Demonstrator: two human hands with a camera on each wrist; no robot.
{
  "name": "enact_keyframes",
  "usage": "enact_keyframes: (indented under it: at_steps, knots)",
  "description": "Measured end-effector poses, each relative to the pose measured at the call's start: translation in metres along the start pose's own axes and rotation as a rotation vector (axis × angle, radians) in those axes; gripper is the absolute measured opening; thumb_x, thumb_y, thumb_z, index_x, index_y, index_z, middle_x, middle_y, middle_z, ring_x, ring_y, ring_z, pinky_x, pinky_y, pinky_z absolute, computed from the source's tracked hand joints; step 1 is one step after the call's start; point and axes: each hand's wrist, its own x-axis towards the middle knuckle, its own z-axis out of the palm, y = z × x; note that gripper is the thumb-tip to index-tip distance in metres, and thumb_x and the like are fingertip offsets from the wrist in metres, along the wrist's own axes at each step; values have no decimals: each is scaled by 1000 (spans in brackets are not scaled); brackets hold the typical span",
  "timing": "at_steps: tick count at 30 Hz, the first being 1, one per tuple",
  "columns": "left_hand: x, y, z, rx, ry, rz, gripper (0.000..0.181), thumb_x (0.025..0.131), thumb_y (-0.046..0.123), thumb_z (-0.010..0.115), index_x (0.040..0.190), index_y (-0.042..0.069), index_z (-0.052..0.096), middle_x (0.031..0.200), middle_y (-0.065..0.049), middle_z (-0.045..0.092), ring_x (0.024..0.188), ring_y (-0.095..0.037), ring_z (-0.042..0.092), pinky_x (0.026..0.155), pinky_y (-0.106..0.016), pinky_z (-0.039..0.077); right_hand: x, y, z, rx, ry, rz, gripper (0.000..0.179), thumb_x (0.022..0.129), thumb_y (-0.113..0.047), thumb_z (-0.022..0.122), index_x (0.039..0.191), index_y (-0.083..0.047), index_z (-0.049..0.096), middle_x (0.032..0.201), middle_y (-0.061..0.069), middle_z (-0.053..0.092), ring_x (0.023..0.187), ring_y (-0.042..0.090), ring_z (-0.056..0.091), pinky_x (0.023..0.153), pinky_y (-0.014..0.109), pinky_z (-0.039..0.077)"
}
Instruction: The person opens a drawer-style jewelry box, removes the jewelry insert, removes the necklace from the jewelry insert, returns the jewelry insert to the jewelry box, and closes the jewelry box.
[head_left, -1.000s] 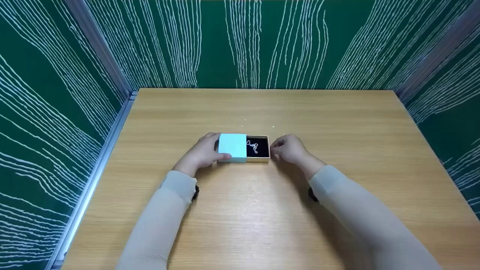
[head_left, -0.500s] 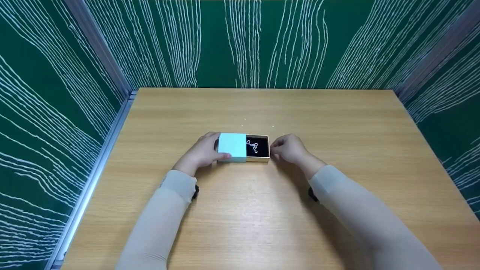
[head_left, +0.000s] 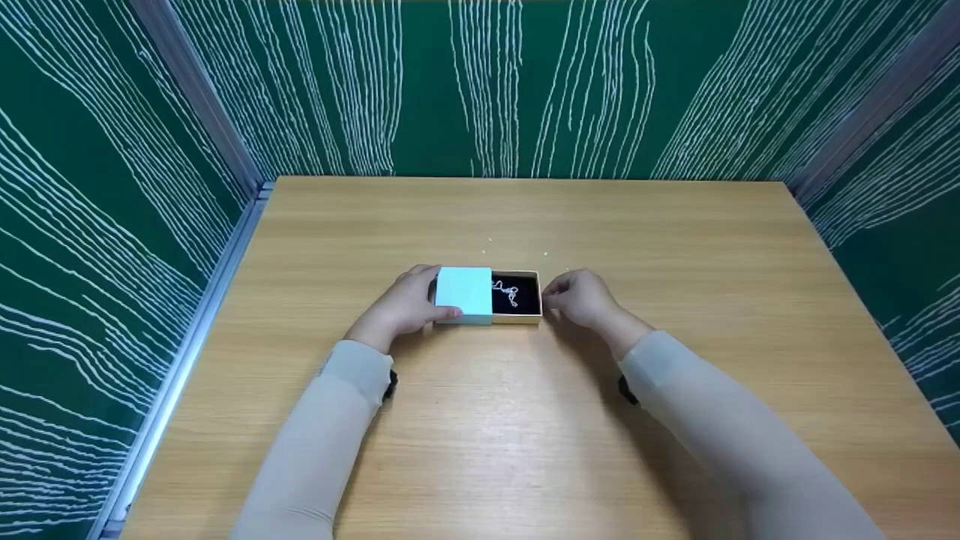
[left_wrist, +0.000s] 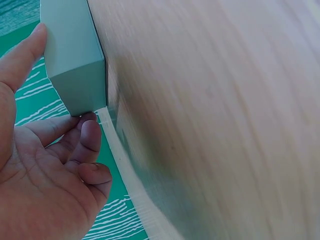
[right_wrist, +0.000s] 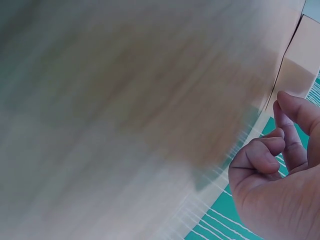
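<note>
A jewelry box lies mid-table in the head view, its light-blue sleeve (head_left: 463, 292) on the left and its drawer (head_left: 516, 319) partly out to the right. On the drawer's black lining rests a thin silver chain (head_left: 512, 294); part of it is under the sleeve. My left hand (head_left: 401, 306) grips the sleeve's left end, thumb on the near side and fingers at the far side. At the drawer's right end, the thumb and forefinger of my right hand (head_left: 585, 300) pinch together; any pull tab between them is hidden. The right wrist view shows those fingertips against the drawer's end (right_wrist: 295, 77).
The wooden table (head_left: 480, 420) runs to a green wall (head_left: 427, 90) with white wavy lines at the back and sides. Several tiny white specks (head_left: 546, 253) lie just beyond the box. A metal rail (head_left: 187, 352) borders the table's left edge.
The drawer has slid very slightly farther right out of the sleeve, together with my right hand. My left hand and the sleeve have hardly moved.
</note>
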Motion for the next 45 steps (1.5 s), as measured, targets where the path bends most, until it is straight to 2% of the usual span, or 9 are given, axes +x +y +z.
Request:
enact_keyframes:
  at_steps: [10, 13, 20, 25, 30, 35, 45]
  knots:
    - [0, -1, 1, -17, -4, -6, 101, 101, 47, 86, 179, 12, 33, 187, -11, 31, 175, -36, 27, 144, -56, 25, -1, 1, 0, 3, 5, 0, 20, 101, -9, 76, 114, 5, 84, 98, 7, 77, 89, 13, 62, 77, 22, 50]
    - [-1, -1, 0, -15, -7, -3, 102, 101, 47, 86, 179, 12, 32, 188, -11, 30, 176, -36, 26, 145, -56, 25, -1, -1, -2, 38, -9, 18, 26, 100, -8, 75, 121, 6, 81, 96, 5, 76, 86, 11, 61, 75, 21, 51]
    - [0, -3, 0, -18, 1, 6, 100, 100, 47, 87, 179, 13, 34, 187, -11, 32, 175, -37, 29, 144, -57, 26, 1, -5, -3, 103, 4, 74, 42, 104, -16, 70, 143, 0, 72, 106, 6, 71, 87, 15, 65, 74, 21, 53]
    - [1, -3, 0, -24, -2, 3, 100, 100, 46, 87, 179, 14, 34, 186, -11, 32, 174, -37, 29, 144, -58, 26, 2, -4, -2, 143, 22, 24, 47, 99, -11, 74, 144, 1, 72, 95, 0, 63, 80, 12, 63, 71, 20, 51]
    - [2, -2, 0, -13, -5, 2, 99, 101, 46, 87, 178, 14, 35, 186, -10, 33, 174, -37, 28, 143, -58, 27, 3, -4, -3, 150, 20, -17, 53, 96, -15, 81, 145, 0, 71, 100, 2, 60, 91, 14, 58, 78, 25, 49]
    - [1, -2, 0, -17, -2, -6, 100, 101, 46, 87, 179, 13, 33, 187, -11, 32, 175, -37, 27, 144, -58, 26, 5, -5, -1, 171, -20, -21, 59, 95, -17, 87, 148, -1, 69, 102, 3, 58, 93, 17, 54, 80, 27, 49]
    - [-1, -1, -1, -23, -9, -3, 100, 102, 46, 86, 179, 13, 32, 187, -11, 31, 174, -37, 29, 144, -56, 25, 7, -9, 4, 151, -92, -28, 71, 91, -13, 91, 154, 1, 63, 95, 0, 59, 84, 14, 55, 75, 25, 49]
